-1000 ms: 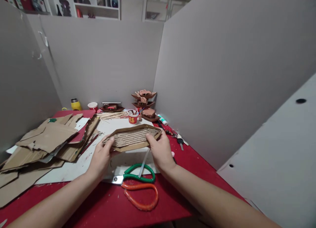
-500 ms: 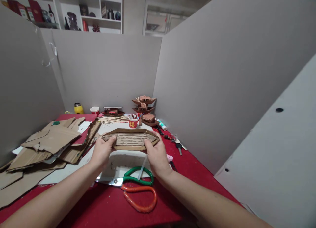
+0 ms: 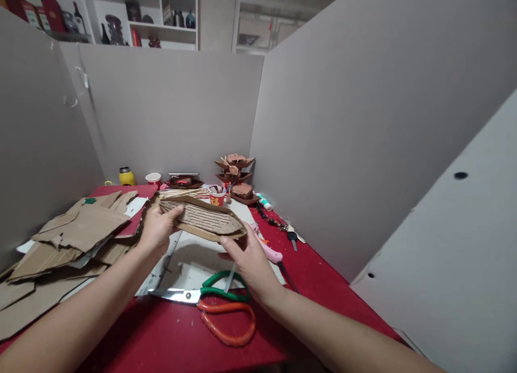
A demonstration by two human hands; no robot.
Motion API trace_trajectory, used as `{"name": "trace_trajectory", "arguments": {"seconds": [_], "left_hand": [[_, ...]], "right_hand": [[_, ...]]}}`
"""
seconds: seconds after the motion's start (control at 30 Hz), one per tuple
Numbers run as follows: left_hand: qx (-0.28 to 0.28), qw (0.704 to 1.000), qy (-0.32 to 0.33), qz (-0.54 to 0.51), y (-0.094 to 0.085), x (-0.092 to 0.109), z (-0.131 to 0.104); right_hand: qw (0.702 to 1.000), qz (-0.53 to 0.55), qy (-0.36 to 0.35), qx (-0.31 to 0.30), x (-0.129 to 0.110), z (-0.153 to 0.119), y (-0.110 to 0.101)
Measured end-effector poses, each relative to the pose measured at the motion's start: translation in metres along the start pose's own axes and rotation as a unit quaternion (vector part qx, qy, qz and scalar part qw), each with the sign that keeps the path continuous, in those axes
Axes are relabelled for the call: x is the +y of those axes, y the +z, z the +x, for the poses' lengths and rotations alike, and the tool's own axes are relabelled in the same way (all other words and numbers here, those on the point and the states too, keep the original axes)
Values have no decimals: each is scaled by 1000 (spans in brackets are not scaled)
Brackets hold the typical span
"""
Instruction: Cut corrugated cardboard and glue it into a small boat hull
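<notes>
A small cardboard boat (image 3: 208, 219), with a ridged corrugated floor and low brown sides, is held above the table. My left hand (image 3: 157, 230) grips its left end, thumb on the ridged floor. At the lower right end, my right hand (image 3: 246, 254) holds it with the thumb against the near side; the fingers behind are partly hidden. The boat slants down to the right. Below the hands lie scissors (image 3: 210, 300) with one green and one orange handle, and a thin translucent stick (image 3: 230, 278) crosses the green loop.
Cardboard scraps (image 3: 81, 227) are piled at the left. Brown model boats (image 3: 235, 171), a red cup (image 3: 217, 196) and thin wooden sticks (image 3: 183, 192) stand or lie at the back. A pink-handled tool (image 3: 271, 253) and keys (image 3: 292, 236) lie at right. Grey panels (image 3: 161, 109) surround the red table.
The boat has turned from level to slanted, its right end lower and its left end higher. My right hand has shifted its hold, and the pink-handled tool shows more.
</notes>
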State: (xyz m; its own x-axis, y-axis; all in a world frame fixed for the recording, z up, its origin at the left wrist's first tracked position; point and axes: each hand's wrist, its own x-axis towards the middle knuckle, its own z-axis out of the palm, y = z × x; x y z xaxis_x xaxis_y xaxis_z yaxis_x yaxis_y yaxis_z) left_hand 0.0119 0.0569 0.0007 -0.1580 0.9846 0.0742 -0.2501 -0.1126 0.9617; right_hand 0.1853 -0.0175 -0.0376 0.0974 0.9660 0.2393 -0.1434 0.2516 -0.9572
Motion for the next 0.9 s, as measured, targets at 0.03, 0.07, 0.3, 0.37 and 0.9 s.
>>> {"name": "trace_trajectory", "arguments": {"seconds": [0.03, 0.07, 0.3, 0.37, 0.9], "left_hand": [[-5, 1000, 0, 7, -4, 2, 3], [-14, 1000, -4, 16, -8, 4, 4], [-136, 984, -77, 87, -32, 4, 0], [-182, 973, -88, 114, -34, 1, -4], [-244, 943, -28, 226, -42, -27, -1]], "right_hand": [[1000, -13, 5, -7, -1, -1, -4], [1000, -25, 7, -2, -3, -1, -8], [996, -91, -6, -4, -27, 14, -25], [992, -120, 6, -45, -27, 18, -20], [957, -193, 74, -204, 22, 58, 33]]}}
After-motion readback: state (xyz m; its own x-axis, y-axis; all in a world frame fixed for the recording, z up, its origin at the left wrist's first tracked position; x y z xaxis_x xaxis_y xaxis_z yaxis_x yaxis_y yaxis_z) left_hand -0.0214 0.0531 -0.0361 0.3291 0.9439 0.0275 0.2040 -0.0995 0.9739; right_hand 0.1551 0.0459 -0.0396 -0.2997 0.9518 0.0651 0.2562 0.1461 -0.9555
